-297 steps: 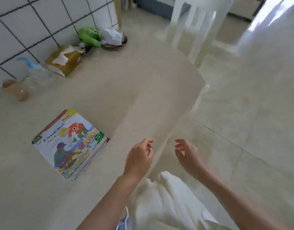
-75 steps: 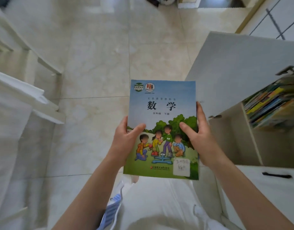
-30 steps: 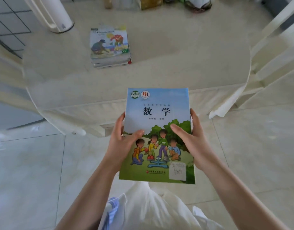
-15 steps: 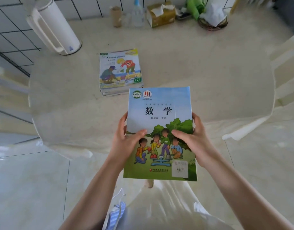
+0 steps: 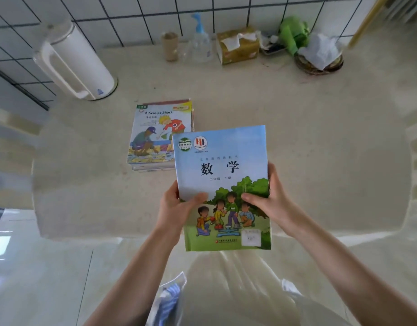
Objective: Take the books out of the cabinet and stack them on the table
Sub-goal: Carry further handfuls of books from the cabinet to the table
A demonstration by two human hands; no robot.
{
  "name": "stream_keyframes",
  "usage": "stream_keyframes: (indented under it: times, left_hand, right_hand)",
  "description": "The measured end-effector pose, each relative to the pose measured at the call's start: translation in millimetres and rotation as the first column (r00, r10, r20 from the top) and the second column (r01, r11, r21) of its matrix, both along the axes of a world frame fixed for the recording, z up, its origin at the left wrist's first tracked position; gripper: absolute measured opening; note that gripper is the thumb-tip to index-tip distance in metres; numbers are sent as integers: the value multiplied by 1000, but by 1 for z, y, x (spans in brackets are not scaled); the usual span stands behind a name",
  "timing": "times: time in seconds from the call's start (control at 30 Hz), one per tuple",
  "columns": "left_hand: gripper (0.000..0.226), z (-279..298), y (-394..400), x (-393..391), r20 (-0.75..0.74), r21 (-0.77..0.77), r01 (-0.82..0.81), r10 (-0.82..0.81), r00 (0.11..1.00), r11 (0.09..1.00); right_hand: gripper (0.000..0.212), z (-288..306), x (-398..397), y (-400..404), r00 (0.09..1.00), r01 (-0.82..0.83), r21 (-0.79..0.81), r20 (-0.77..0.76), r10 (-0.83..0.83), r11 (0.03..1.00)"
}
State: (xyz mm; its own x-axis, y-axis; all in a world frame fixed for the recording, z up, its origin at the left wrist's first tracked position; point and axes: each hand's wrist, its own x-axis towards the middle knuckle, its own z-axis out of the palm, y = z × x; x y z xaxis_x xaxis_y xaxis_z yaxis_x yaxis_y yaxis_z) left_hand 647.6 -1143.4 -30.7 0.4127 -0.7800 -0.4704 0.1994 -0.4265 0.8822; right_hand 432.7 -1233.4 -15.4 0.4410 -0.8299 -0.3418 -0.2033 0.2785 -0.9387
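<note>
I hold a blue-and-green textbook (image 5: 222, 170) with cartoon children on its cover, above the near part of the beige table (image 5: 308, 142). My left hand (image 5: 177, 208) grips its left edge, thumb on the cover. My right hand (image 5: 267, 201) grips its right edge the same way. Just beyond and to the left lies a small stack of books (image 5: 155, 135), topped by "A Seaside Shock"; the held book's upper left corner overlaps it in view. The cabinet is out of view.
A white jug (image 5: 75, 62) stands at the table's back left. Along the tiled wall stand a brown cup (image 5: 170, 45), a pump bottle (image 5: 201, 43), a tissue box (image 5: 237, 44), a green toy (image 5: 293, 34) and a basket with paper (image 5: 319, 58). White chairs flank the table.
I have moved closer to the table with the textbook in both hands. The stack now lies right beside the book's upper left corner. My grip is unchanged.
</note>
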Motion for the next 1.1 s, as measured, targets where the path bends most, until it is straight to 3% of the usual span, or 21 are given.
stream_keyframes:
  times: [0.1,0.33,0.43,0.57,0.8,0.97,1.1]
  left_hand:
    - [47,-1,-17,1,61,-18,6,-4,998,1000]
    - [52,-6,-36,20,300,-104,91,-56,952,990]
    - [59,-12,-28,17,429,-166,105,-25,903,981]
    - [72,-22,-21,23,470,-215,148,-31,882,965]
    - [67,-26,-23,33,440,-228,213,-95,893,950]
    - [72,-38,-29,43,455,-217,268,-145,878,939]
    - [77,-55,-26,49,413,-127,329,-252,875,936]
  right_hand:
    - [81,-5,-1,-20,999,-32,-56,-35,30,998]
    - [54,-21,6,-43,996,29,-35,-83,-32,999]
    - [62,-20,15,-45,997,47,-129,-52,-54,991]
    - [66,-14,19,-39,998,-20,-271,-59,5,962]
    - [59,-31,18,-25,998,-32,-219,-56,20,975]
    - [75,-34,17,-33,993,-85,-215,-104,64,973]
    - [74,-37,12,-42,985,-142,-216,-123,118,966]
